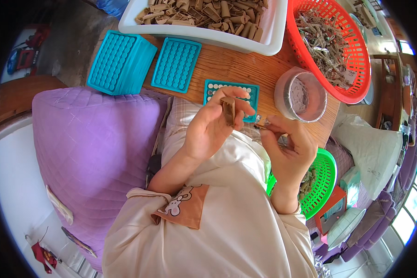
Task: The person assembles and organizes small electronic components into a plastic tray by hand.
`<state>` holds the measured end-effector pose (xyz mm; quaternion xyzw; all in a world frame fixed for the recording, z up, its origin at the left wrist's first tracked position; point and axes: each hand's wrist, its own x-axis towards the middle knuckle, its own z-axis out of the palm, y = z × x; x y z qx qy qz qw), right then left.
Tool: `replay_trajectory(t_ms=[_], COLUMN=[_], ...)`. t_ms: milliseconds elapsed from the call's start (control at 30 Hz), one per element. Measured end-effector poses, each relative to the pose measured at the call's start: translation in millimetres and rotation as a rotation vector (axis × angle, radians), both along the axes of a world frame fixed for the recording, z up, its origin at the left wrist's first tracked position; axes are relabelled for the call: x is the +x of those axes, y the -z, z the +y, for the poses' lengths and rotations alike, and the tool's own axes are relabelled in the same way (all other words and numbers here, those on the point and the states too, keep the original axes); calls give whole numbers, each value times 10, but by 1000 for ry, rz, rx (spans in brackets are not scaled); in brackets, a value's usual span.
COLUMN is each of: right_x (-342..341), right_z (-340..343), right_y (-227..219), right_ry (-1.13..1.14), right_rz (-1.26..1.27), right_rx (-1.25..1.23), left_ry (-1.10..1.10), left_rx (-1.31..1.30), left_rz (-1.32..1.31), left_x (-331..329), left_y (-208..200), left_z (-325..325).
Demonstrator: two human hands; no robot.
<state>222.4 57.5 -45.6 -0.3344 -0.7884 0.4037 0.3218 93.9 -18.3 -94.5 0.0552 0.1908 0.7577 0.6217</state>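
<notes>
While my left hand (pixel 205 132) clasps a brown trough-shaped casing (pixel 228 112), my right hand (pixel 292 144) pinches a small part (pixel 261 126). Its kind is unclear.

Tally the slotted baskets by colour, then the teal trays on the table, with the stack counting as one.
Red basket: 1
Green basket: 1
Tray stack: 1
Plain teal tray: 1
Tray with white discs: 1
Total: 5
</notes>
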Motion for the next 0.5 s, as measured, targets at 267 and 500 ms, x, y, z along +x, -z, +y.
replay_trajectory(t_ms=[267,500], right_x=[-75,-105], right_z=[-105,-119], right_y=[48,86], right_ry=[74,16], right_rz=[175,173], right_rx=[-176,-133], left_ry=[-47,-65], left_rx=[-122,-73], left_rz=[348,586], left_x=[97,80], left_y=[-84,-48], left_z=[-39,-94])
